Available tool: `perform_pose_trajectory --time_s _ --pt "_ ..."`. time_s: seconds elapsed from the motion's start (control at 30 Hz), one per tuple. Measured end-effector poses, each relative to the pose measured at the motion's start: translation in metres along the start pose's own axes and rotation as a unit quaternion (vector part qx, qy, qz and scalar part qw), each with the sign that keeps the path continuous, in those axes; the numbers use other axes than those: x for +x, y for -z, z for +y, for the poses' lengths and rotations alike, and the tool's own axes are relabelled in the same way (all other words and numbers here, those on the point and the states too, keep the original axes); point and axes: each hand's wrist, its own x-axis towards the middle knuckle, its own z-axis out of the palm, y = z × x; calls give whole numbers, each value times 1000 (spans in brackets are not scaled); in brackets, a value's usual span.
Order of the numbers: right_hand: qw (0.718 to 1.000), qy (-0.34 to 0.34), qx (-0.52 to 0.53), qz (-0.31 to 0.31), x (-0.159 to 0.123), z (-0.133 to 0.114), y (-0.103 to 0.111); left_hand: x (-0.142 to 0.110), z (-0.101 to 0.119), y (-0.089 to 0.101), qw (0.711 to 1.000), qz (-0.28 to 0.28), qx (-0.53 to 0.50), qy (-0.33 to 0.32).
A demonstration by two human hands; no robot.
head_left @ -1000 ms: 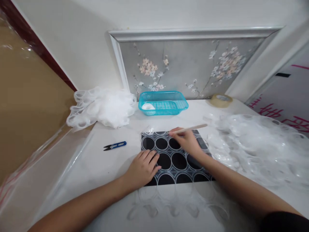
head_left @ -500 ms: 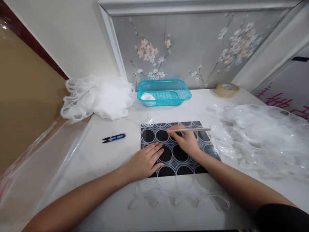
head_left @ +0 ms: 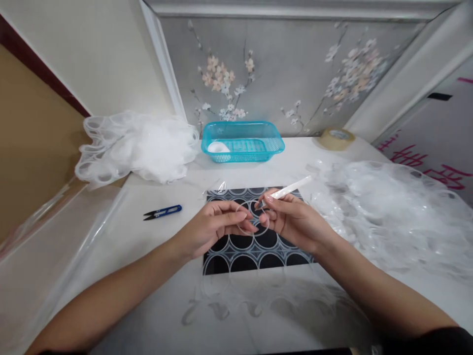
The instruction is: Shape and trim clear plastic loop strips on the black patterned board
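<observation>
Above a dark board [head_left: 217, 268], my left hand [head_left: 210, 224] pinches the left side of a thin translucent ring [head_left: 268, 228]. My right hand [head_left: 297, 217] grips a slim white pen-like stick [head_left: 291, 187], which slants up to the right, and its fingers touch the ring's other side. Whether the ring is joined to the fabric below cannot be made out. Sheer fabric patterned with white-edged circles [head_left: 244, 260] covers the board and trails over the table towards me. To the left lie blue-handled thread snips [head_left: 163, 212], apart from both hands.
A turquoise plastic basket [head_left: 242, 157] at the back holds a white round item [head_left: 218, 147]. Tape [head_left: 336, 139] stands to its right. Bunched sheer white fabric [head_left: 144, 148] sits at back left, with a larger pile [head_left: 384, 212] on the right.
My left hand has lifted from flat on the fabric and now pinches the ring. My right hand has raised and tilted the stick, coming to the ring. The view has shifted slightly.
</observation>
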Motion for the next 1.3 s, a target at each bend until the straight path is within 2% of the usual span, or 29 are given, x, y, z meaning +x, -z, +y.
perform_pose_trajectory --time_s 0.1,0.27,0.6,0.8,0.9,0.97,1.0,1.07,1.1,1.13,1.17,1.23,1.3 --pt "999 15 29 -18 -8 -10 -2 3 20 -11 993 -18 -114 12" --pt "998 39 47 -12 -14 -19 -1 1 35 -19 985 -46 -164 -7" --pt "997 26 70 -34 -19 -17 -4 -6 33 -20 987 -40 -157 -14" --pt "998 20 41 -33 -22 -18 -3 -8 34 -20 988 -37 -147 -19" --pt "995 -20 20 -97 -26 -21 -2 -7 33 -17 988 -32 -148 -14" --pt "986 -52 18 -160 -26 -21 -2 -3 30 -13 993 -15 -118 3" --pt "983 -56 22 -173 -24 -19 -2 0 26 -11 997 -1 -77 10" --pt "990 -20 24 -134 -15 -14 -1 4 14 -8 995 39 90 6" --pt "996 20 8 -86 -8 -10 1 6 6 -8 976 58 212 -4" --pt "997 69 -28 -31 0 -4 4 7 -4 -9 934 72 349 -19" --pt "989 118 -85 24 10 3 8 7 -15 -10 873 72 482 -29" --pt "949 188 -231 100 28 19 20 5 -41 -16 743 36 667 -50" --pt "906 209 -350 111 42 36 32 1 -66 -23 633 17 767 -100"
